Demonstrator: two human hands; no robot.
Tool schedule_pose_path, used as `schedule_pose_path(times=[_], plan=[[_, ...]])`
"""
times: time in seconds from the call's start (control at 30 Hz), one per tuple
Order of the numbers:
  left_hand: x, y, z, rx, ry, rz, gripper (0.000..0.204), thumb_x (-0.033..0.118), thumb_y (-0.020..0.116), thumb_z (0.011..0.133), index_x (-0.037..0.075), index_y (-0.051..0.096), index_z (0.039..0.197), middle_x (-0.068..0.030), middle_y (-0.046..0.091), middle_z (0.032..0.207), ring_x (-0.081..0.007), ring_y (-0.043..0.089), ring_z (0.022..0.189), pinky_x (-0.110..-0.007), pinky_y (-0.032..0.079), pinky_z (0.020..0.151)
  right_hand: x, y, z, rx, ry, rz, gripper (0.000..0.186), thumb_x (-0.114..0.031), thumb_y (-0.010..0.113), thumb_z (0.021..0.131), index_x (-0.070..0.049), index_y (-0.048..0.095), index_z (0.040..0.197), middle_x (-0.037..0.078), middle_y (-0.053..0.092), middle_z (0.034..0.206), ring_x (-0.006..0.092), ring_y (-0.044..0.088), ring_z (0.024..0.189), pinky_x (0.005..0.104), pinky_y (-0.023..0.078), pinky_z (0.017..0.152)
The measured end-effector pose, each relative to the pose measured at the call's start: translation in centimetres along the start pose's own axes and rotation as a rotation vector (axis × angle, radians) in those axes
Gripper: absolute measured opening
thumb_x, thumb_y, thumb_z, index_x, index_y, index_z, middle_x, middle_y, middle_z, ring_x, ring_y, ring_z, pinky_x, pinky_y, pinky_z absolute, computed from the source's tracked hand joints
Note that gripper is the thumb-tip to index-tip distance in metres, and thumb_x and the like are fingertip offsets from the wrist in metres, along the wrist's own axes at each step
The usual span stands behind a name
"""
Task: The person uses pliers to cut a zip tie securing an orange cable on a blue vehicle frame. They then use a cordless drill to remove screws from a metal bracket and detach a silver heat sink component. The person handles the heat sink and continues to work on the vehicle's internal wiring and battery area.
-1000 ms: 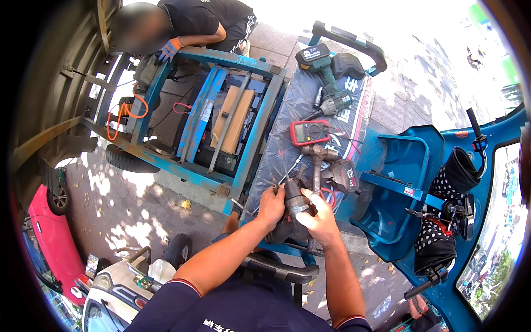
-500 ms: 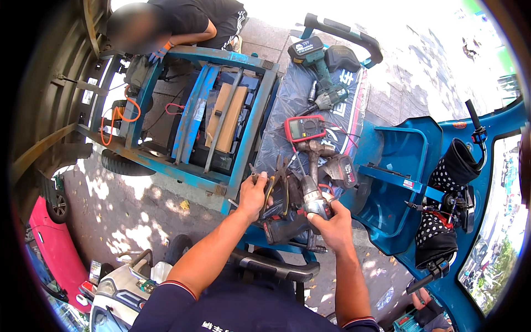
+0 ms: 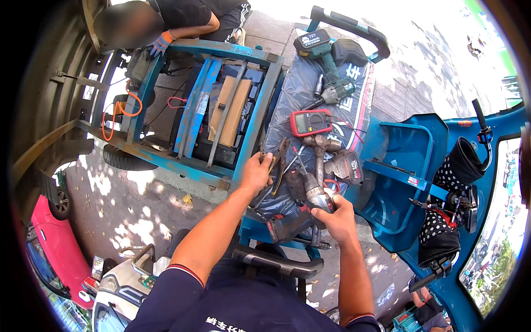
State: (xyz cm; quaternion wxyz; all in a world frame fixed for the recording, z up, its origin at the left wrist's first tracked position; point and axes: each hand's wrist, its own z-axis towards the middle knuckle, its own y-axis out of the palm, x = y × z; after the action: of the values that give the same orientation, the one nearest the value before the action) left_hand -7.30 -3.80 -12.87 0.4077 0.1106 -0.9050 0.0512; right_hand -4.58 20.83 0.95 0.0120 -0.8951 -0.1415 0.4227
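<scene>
Right fingers (image 3: 338, 202) part-closed — power drill (image 3: 314, 192) gripped against thumb (image 3: 322, 215) — left fingers (image 3: 267, 161) curled, contents unclear.

Harsh daylight bleaches the pale paved ground (image 3: 420, 58) beyond the far right corner of the dark, plastic-wrapped seat (image 3: 294, 95), whose surface glints. Past the near left corner, patchy shade dapples the grey asphalt (image 3: 124, 202). Fisheye distortion bows outer shapes toward blackened corners.

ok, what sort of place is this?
Likely an outdoor roadside repair spot: the right hand grips a power tool, a red multimeter lies beyond it, and a red car stands off to the left.
</scene>
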Motion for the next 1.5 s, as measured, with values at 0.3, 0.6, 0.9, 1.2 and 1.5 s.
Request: schedule_pose_path(times=[0.3, 0.6, 0.9, 1.2, 1.5], plan=[[-1.2, 1.4, -0.9, 0.024, -0.027, -0.02, 0.042, 0.039, 0.059, 0.105, -0.002, 0.062, 0.099, -0.0127, 0.067, 0.077, -0.0262, 0.066, 0.055, -0.039, 0.05, 0.051, -0.6, 0.0, 0.3, -0.014, -0.094, -0.051, 0.051, -0.007, 0.083, 0.074, 0.002, 0.07, 0.122, 0.005, 0.072, 0.096, 0.0112, 0.065, 0.082, 0.0283, 0.055, 0.07], [-1.4, -0.7, -0.6, 0.236, 0.532, 0.613, 0.045, 0.036, 0.059, 0.103, -0.008, 0.068, 0.099, -0.0258, 0.07, 0.088, -0.0495, 0.065, 0.087, -0.05, 0.05, 0.078, 1.2, -1.0, 1.6, 0.269, -0.137, -0.69, 0.061, -0.027, 0.081, 0.076, -0.002, 0.067, 0.129, 0.018, 0.069, 0.11, 0.0344, 0.068, 0.103, 0.0439, 0.054, 0.089], [2.0, -2.7, -2.2, -0.218, -0.152, 0.077, 0.045, 0.044, 0.058, 0.106, 0.002, 0.069, 0.095, -0.0024, 0.058, 0.073, -0.0116, 0.054, 0.06, -0.03, 0.039, 0.055, 1.0, -0.3, -0.7, 0.5, -0.293, -0.677, 0.057, -0.023, 0.084, 0.075, 0.004, 0.064, 0.121, 0.019, 0.061, 0.109, 0.0371, 0.062, 0.1, 0.0461, 0.052, 0.087], [2.4, 1.5, -0.3, -0.238, 0.21, 0.723, 0.043, 0.037, 0.062, 0.101, -0.005, 0.07, 0.099, -0.0217, 0.073, 0.092, -0.0377, 0.072, 0.095, -0.049, 0.052, 0.082, -1.0, 1.0, -3.8, 0.527, -0.406, -0.344, 0.039, -0.005, 0.075, 0.083, 0.005, 0.063, 0.118, 0.011, 0.058, 0.104, 0.02, 0.057, 0.093, 0.0341, 0.049, 0.08], [4.2, 4.4, -2.8, -0.178, 0.437, 1.102, 0.034, 0.031, 0.067, 0.096, 0.0, 0.068, 0.111, -0.0272, 0.063, 0.115, -0.0474, 0.067, 0.103, -0.054, 0.054, 0.091, 0.8, 2.8, -6.1, 0.261, -0.256, 0.327, 0.014, -0.007, 0.059, 0.104, 0.002, 0.066, 0.112, 0.005, 0.069, 0.091, 0.0083, 0.061, 0.074, 0.0209, 0.045, 0.063]])
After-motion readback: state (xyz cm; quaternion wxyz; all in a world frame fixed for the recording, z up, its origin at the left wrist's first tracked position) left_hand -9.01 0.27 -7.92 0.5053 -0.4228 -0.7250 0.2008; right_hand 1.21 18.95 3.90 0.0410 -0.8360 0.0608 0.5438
